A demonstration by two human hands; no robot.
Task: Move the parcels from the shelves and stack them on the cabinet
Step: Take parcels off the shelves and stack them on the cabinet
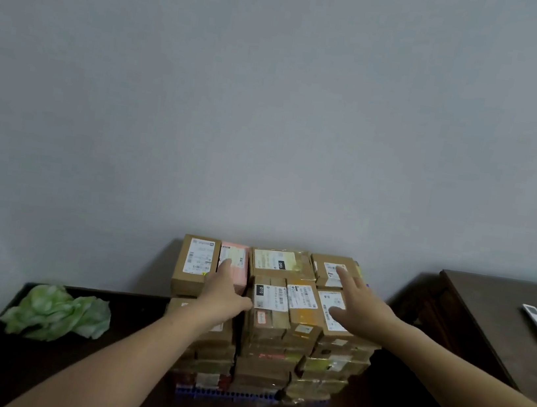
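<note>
On the dark cabinet [64, 368] in front of you, the parcels [266, 365] sit stacked against the wall. Your left hand [225, 288] reaches straight-fingered onto the pink parcel [238, 276]. Your right hand [361, 306] is spread open over the top right boxes.

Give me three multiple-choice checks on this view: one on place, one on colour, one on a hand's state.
1. Where is the green cloth relative to the parcel stack? A) left of it B) on top of it C) right of it
2. What colour is the parcel at the left hand's fingertips? A) blue B) pink C) black
3. How is the right hand? A) clenched fist B) lifting a parcel clear C) open, fingers spread over the stack
Answers: 1 A, it lies crumpled left of the stack; 2 B, the fingertips reach the pink parcel; 3 C, its fingers are straight and spread.
</note>
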